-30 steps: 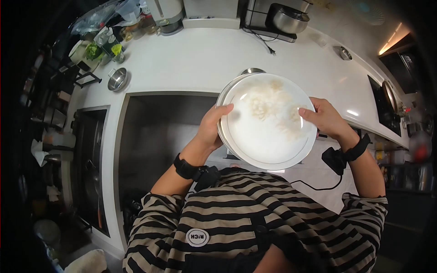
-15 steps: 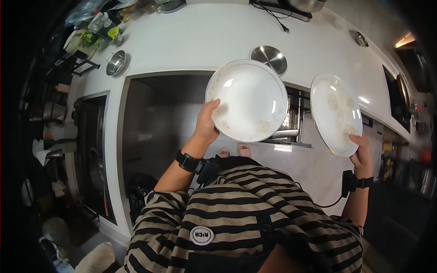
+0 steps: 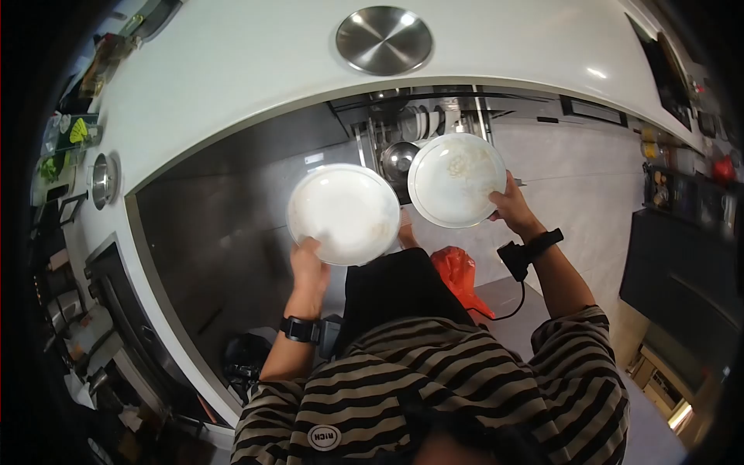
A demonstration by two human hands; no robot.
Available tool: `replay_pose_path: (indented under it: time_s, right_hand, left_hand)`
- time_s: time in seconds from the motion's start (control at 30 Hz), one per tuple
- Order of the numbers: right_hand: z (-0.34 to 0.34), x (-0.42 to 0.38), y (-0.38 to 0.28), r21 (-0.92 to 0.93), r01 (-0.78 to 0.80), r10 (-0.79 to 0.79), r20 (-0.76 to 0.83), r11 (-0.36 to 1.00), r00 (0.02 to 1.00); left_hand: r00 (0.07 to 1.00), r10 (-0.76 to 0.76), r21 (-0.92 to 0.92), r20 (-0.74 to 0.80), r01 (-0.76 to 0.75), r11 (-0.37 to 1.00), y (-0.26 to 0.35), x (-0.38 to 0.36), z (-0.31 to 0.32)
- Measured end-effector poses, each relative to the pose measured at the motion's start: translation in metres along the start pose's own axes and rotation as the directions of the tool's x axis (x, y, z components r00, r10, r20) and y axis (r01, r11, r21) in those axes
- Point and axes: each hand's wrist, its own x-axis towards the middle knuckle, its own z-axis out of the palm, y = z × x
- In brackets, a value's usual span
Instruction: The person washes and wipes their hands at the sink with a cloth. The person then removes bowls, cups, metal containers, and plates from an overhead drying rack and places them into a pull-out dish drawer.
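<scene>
My left hand [image 3: 308, 267] is closed on the rim of a white plate [image 3: 346, 209], its thumb over the near edge. With the fingers of my right hand [image 3: 511, 204] I grip another white plate [image 3: 456, 178], which has a faint floral pattern. The two plates are side by side, their rims close together at about waist height. Below and beyond the right plate lies a pulled-out drawer [image 3: 361, 146] with several upright plates [image 3: 422, 122] and a round metal pot or bowl [image 3: 398, 161] in it. The right plate hides part of the drawer.
A round metal lid or dish [image 3: 384, 40] lies on the white counter [image 3: 232, 70] beyond the drawer. A small metal pot [image 3: 102, 181] stands on the counter at left. A red plastic bag [image 3: 456, 273] is by my legs. Dark cabinets [image 3: 674, 263] are at right.
Both plates have moved down and closer together; the right one has swung left, over the drawer. My view has turned and dropped, and more of the drawer's dishes show.
</scene>
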Motion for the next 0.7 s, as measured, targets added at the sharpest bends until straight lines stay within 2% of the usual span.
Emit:
replay_pose_path:
  time_s: [0.1,0.2,0.3,0.43,0.53,0.57,0.63,0.7]
  right_hand:
    - [0.020,0.045,0.039,0.061,-0.045,0.043,0.023,0.997,0.999]
    - [0.041,0.097,0.073,-0.057,-0.125,0.124,-0.023,0.991,0.992]
    - [0.070,0.141,0.086,-0.175,-0.112,0.091,-0.127,0.978,0.988]
    - [0.094,0.213,0.107,-0.112,-0.187,0.183,-0.050,0.976,0.982]
    - [0.097,0.278,0.139,-0.408,-0.135,0.130,-0.040,0.903,0.991]
    - [0.123,0.257,0.108,-0.120,-0.117,0.101,-0.134,0.986,0.986]
    - [0.126,0.290,0.103,-0.455,-0.211,0.190,-0.094,0.865,0.977]
    - [0.137,0.310,0.115,-0.213,-0.245,0.195,-0.230,0.946,0.954]
  left_hand:
    - [0.994,-0.111,0.013,0.013,0.111,0.994,-0.032,0.016,-0.023]
    - [0.986,-0.167,-0.047,0.016,0.168,0.985,-0.053,0.025,-0.032]
    - [0.986,-0.165,-0.006,-0.013,0.165,0.986,-0.058,0.026,-0.028]
    - [0.978,-0.197,-0.007,-0.071,0.197,0.980,-0.085,0.047,-0.043]
    - [0.971,-0.228,-0.073,-0.076,0.222,0.972,-0.099,0.053,-0.053]
    - [0.968,-0.235,-0.081,-0.082,0.229,0.970,-0.104,0.055,-0.057]
    - [0.964,-0.250,-0.102,-0.094,0.240,0.965,-0.116,0.058,-0.064]
    - [0.964,-0.237,-0.119,-0.123,0.223,0.968,-0.129,0.061,-0.072]
